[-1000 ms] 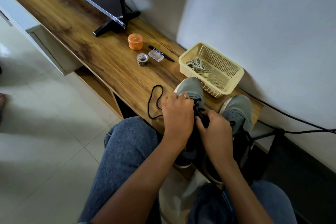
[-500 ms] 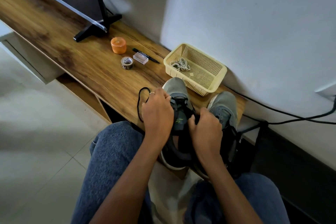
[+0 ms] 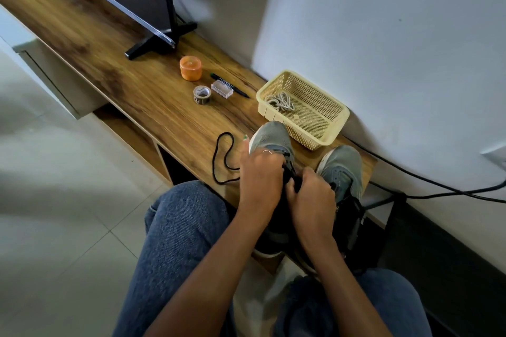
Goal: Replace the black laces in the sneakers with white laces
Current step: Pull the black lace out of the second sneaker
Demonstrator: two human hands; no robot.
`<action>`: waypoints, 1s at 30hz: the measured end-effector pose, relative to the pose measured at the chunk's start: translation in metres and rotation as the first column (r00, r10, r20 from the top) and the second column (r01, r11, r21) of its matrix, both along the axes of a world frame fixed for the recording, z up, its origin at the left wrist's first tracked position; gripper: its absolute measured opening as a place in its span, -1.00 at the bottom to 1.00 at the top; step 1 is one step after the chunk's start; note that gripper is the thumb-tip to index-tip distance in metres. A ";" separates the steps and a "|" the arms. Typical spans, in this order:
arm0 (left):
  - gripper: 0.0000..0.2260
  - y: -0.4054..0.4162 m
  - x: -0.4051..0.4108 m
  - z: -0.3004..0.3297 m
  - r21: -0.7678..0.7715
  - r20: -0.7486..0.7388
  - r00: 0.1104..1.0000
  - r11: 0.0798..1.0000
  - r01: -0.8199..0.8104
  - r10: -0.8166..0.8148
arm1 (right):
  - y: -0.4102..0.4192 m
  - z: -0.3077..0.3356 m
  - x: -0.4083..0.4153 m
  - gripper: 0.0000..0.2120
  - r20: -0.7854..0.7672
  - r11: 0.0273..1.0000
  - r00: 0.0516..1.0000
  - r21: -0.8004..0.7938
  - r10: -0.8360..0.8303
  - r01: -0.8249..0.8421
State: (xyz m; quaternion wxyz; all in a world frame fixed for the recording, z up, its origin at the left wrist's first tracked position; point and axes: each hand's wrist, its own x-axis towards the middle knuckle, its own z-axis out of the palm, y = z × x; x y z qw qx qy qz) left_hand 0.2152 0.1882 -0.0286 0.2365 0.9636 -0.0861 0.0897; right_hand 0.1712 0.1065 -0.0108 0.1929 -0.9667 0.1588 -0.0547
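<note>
Two grey sneakers stand toes-away on the wooden shelf. The left sneaker is under both hands, the right sneaker beside it. My left hand rests on the left sneaker's lacing, fingers curled over it. My right hand pinches the black lace at the tongue. A free length of that black lace loops over the shelf to the left. White laces lie bundled in the cream basket behind the shoes.
On the wooden shelf stand an orange jar, a tape roll, a clear small box and a black pen. A TV stand foot sits further back. Black cables run along the wall at right.
The view has shifted slightly. My hands have closed together over the left sneaker's tongue, and the loose black lace loop lies longer on the shelf.
</note>
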 end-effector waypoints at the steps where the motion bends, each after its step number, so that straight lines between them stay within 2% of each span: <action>1: -0.89 -0.002 0.001 -0.002 0.030 -0.001 1.000 0.999 -0.019 0.019 | 0.000 0.000 0.000 -0.88 -0.001 1.000 1.000 0.001 0.002 -0.002; 4: -0.83 -0.005 -0.001 -0.003 0.099 0.037 0.999 0.994 -0.040 0.037 | -0.001 0.000 0.000 -0.88 0.006 1.000 1.000 0.006 -0.001 0.001; 6: -0.89 -0.008 -0.001 -0.003 0.073 0.016 1.000 0.997 -0.006 0.005 | 0.000 0.000 -0.001 -0.89 0.028 1.000 1.000 0.023 -0.013 0.012; 8: -0.93 -0.008 -0.001 -0.006 0.004 0.035 0.999 1.000 -0.016 0.016 | 0.001 0.000 -0.001 -0.89 0.045 0.999 0.999 0.038 -0.031 0.029; 10: -0.92 -0.005 0.001 -0.002 -0.154 0.065 0.995 0.986 -0.068 0.079 | 0.001 0.000 0.000 -0.88 0.043 0.998 0.998 0.045 -0.045 0.043; 12: -0.91 0.001 0.005 0.006 -0.339 0.021 0.978 0.922 -0.187 0.206 | 0.000 0.000 0.000 -0.88 0.039 0.998 0.998 0.042 -0.056 0.055; 15: -0.92 0.009 0.012 0.013 -0.577 -0.059 0.916 0.736 -0.356 0.397 | 0.000 0.000 0.000 -0.87 0.044 0.998 0.997 0.035 -0.057 0.056; 16: -0.94 0.010 0.013 0.012 -0.626 -0.082 0.906 0.686 -0.371 0.415 | 0.000 -0.001 0.000 -0.87 0.043 0.998 0.998 0.030 -0.055 0.054; 17: -0.96 0.010 0.013 0.012 -0.637 -0.096 0.908 0.676 -0.371 0.407 | 0.000 -0.001 0.000 -0.87 0.037 0.998 0.998 0.025 -0.054 0.053; 20: -0.92 0.009 0.007 0.014 -0.523 -0.096 0.955 0.802 -0.289 0.281 | -0.002 -0.003 0.001 -0.90 0.026 0.998 0.998 0.025 -0.052 0.051; 24: -0.73 0.006 0.002 0.013 -0.263 -0.173 0.985 0.963 -0.060 0.015 | -0.003 -0.002 0.002 -0.85 0.005 1.000 1.000 0.010 -0.015 0.015; 26: -0.68 0.006 0.001 0.011 -0.161 -0.182 0.982 0.987 0.017 -0.047 | -0.003 -0.002 0.002 -0.85 0.000 1.000 1.000 0.005 -0.010 0.010; 30: -0.66 0.006 0.001 0.010 -0.044 -0.165 0.986 0.999 0.024 -0.031 | -0.003 -0.001 0.002 -0.86 -0.022 1.000 1.000 0.000 -0.017 0.017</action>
